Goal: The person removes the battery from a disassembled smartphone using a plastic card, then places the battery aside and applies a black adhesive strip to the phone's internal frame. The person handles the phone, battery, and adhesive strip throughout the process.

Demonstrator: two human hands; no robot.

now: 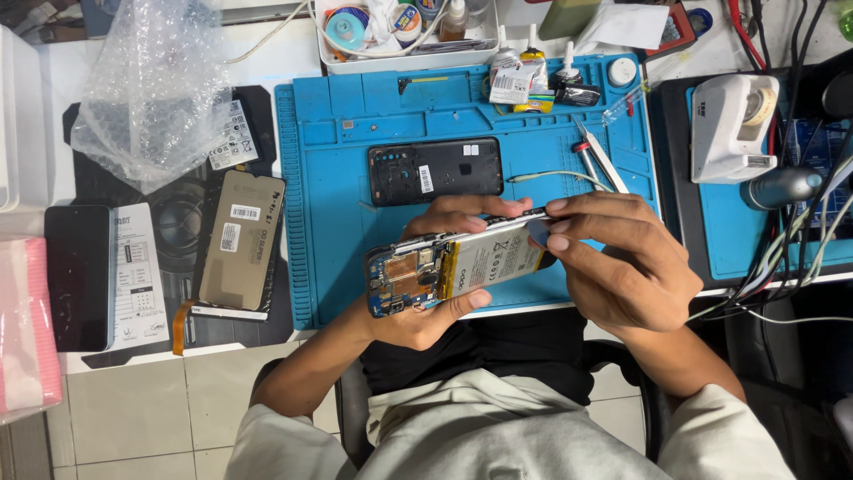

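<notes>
At far left on the bench (267,53), a pink foam sheet (27,329), then a dark phone (78,277) lying flat beside a printed leaflet (138,276). Above, a crumpled bubble-wrap bag (151,89). Next right, a replacement screen panel (242,240), back side up, ribbon cable trailing off its lower corner.

On the blue repair mat (329,204), a detached black back cover (435,171) lying inner face up. Just below it, lifted off the mat: the opened phone (453,267), board and pale battery exposed. Left hand (418,311) cradling it from beneath, thumb over the lower edge, fingers wrapped round the far edge. Right hand (622,267) at the phone's right end, fingers pinched close on a small blue pick (538,233) pressed against the battery's end.

Judged best here: keep the pick shallow and flat, lever slowly, avoid bending or puncturing the battery, hold the frame steady from below.

Further right, tweezers (600,160) on the mat, glue bottles (533,71) along its top edge, a white tape dispenser (733,124), cables (782,258) at the bench edge.
</notes>
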